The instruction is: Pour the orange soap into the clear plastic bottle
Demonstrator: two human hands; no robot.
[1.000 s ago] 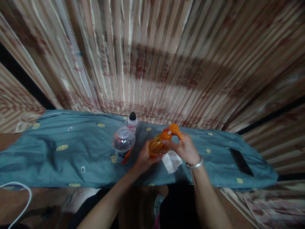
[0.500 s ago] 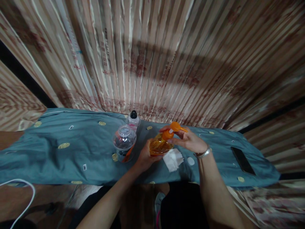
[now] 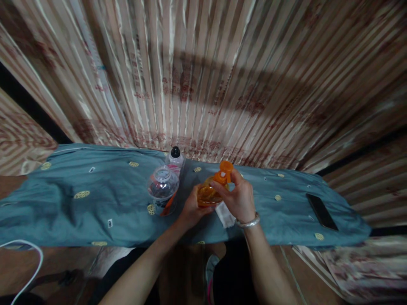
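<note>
My left hand [image 3: 192, 208] is wrapped round the body of a clear bottle [image 3: 208, 195] of amber liquid, which leans to the right above the cloth. The bottle's orange flip cap [image 3: 226, 168] has its lid raised. My right hand [image 3: 238, 197], with a silver bracelet at the wrist, has its thumb and fingers closed on the cap. Below the bottle lies a folded white tissue [image 3: 225, 215], partly covered by the right hand. To the left stands a clear plastic cup [image 3: 163, 186] with a domed lid and something orange inside.
Behind the cup is a clear bottle with a black cap [image 3: 175, 156]. A dark phone [image 3: 321, 212] lies at the right end of the teal cloth [image 3: 124, 195]. Striped curtains [image 3: 203, 84] hang behind, and a white cable [image 3: 40, 262] loops at the lower left.
My right hand has turned and come round to the front right of the cap, now covering part of the tissue. The orange lid has swung more upright. The left hand keeps its hold.
</note>
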